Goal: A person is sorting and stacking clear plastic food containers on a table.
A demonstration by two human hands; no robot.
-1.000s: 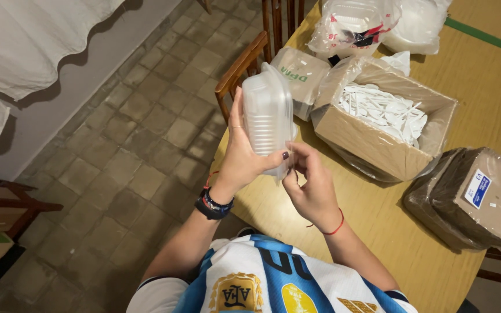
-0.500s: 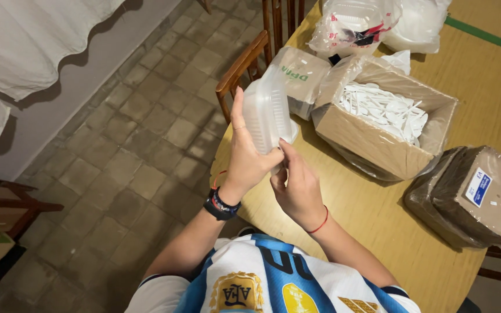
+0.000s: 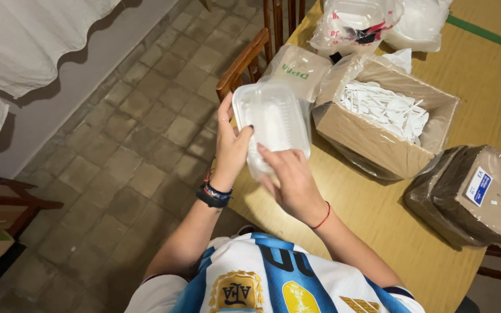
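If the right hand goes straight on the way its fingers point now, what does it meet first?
The right hand points up-left and already touches the clear plastic container that the left hand holds. Going on, it would probably press into that container; depth is unclear.

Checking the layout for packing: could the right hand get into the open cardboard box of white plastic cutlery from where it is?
Probably yes. The right hand is on the clear container, and the cardboard box stands open-topped just beyond, nothing between.
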